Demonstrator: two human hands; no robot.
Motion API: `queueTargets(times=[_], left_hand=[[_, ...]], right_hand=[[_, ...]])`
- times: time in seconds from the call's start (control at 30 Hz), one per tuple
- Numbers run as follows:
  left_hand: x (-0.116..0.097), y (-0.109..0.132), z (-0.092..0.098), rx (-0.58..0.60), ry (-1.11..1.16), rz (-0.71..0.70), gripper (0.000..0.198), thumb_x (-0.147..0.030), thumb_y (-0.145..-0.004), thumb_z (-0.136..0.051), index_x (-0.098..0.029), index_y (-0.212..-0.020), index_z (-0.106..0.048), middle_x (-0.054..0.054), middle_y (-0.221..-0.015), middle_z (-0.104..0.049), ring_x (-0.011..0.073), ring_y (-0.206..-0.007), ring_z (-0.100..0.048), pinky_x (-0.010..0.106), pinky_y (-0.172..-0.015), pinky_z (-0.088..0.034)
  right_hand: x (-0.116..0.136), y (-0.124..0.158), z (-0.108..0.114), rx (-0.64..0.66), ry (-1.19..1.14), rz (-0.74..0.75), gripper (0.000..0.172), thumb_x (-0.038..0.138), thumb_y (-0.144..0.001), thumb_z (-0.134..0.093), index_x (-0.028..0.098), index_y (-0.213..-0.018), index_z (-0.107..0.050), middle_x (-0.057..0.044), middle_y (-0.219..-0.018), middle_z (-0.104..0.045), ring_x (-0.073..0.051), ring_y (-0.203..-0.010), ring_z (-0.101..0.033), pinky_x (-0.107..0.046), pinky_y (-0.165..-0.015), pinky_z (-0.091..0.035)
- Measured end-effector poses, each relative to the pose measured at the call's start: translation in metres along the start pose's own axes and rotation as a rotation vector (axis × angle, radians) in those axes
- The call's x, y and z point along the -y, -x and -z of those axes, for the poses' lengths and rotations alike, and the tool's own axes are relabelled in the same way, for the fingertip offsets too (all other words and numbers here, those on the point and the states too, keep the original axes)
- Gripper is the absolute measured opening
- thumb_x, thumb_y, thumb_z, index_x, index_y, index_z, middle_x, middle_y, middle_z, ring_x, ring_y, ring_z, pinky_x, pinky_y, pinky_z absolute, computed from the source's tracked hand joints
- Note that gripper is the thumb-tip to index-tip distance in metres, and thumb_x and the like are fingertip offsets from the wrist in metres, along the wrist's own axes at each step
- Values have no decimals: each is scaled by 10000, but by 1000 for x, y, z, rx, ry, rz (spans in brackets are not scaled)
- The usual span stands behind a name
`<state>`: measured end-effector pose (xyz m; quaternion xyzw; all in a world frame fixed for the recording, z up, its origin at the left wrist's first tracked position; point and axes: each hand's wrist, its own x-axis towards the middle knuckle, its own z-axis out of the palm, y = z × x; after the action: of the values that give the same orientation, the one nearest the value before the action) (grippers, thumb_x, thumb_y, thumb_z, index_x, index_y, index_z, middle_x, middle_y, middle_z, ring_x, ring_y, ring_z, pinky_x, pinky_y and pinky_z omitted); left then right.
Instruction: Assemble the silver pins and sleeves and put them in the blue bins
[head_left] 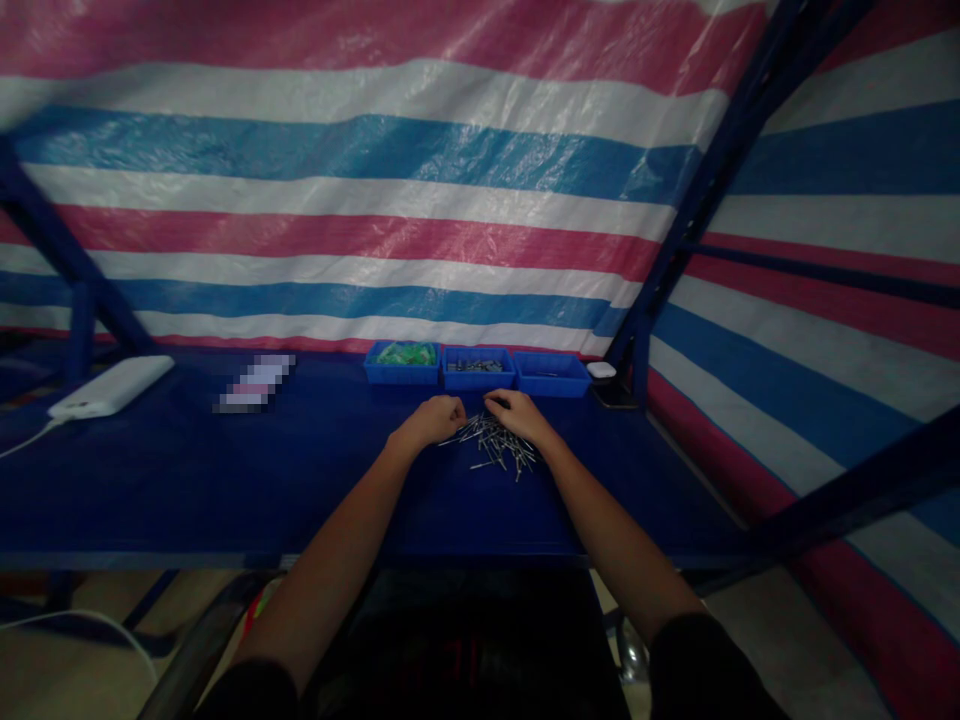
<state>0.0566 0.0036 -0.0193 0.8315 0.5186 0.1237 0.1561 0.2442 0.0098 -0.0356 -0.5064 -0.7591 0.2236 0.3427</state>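
Observation:
A loose pile of thin silvery metal pins (501, 446) lies on the blue table in front of me. At the pile's left edge is my left hand (439, 418), its fingers curled closed; what they hold, if anything, is too small to make out. My right hand (519, 414) is over the pile's far right side, with thumb and forefinger drawn together and the other fingers bent. Anything in that pinch cannot be made out. Just behind both hands stands a blue bin with small metal parts (478, 368).
Left of that bin is a blue bin of green pieces (405, 362); right of it, another blue bin (553, 374) with little inside. A white case (600, 370) and dark phone (615, 395) lie farther right. A white power bank (112, 387) with cable lies left, near a blurred-out item (257, 383).

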Motion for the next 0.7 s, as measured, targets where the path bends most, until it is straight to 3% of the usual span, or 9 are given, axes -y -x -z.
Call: queueTargets(times=[0.17, 0.33, 0.47, 0.57, 0.7], left_hand=[[-3, 0, -4, 8, 68, -42, 141, -195, -762, -489, -179, -810, -620, 28, -777, -666, 139, -694, -601, 198, -600, -409], [3, 6, 14, -77, 16, 49, 275, -102, -760, -397, -179, -895, -624, 46, -869, -662, 151, -783, -592, 214, -674, -416], [20, 11, 29, 25, -22, 57, 339, -51, -699, -410, -187, -914, -634, 31, -852, -652, 131, -745, -580, 192, -652, -413], [30, 12, 28, 101, 30, 9, 284, -103, -678, -478, -182, -899, -637, 20, -814, -638, 121, -696, -569, 181, -617, -411], [26, 9, 19, 91, 88, -10, 240, -108, -673, -491, -176, -853, -634, 10, -740, -625, 112, -639, -555, 183, -584, -402]], right_hand=[[12, 2, -5, 78, -252, -8, 261, 296, -820, -464, 143, -944, -636, -57, -879, -683, -162, -825, -627, -285, -760, -462], [20, 5, 1, 106, -306, -68, 287, 313, -815, -486, 146, -1014, -608, -33, -710, -673, -141, -679, -618, -261, -664, -469], [22, 6, 1, 36, -245, -61, 282, 309, -812, -476, 154, -1005, -610, -18, -667, -637, -120, -596, -583, -230, -575, -451], [20, 5, -4, -14, -147, 18, 276, 314, -811, -467, 160, -973, -628, -13, -673, -632, -125, -612, -579, -242, -598, -447], [19, 6, -11, -3, -104, 79, 269, 319, -812, -471, 182, -976, -634, -30, -818, -668, -144, -740, -605, -270, -696, -456]])
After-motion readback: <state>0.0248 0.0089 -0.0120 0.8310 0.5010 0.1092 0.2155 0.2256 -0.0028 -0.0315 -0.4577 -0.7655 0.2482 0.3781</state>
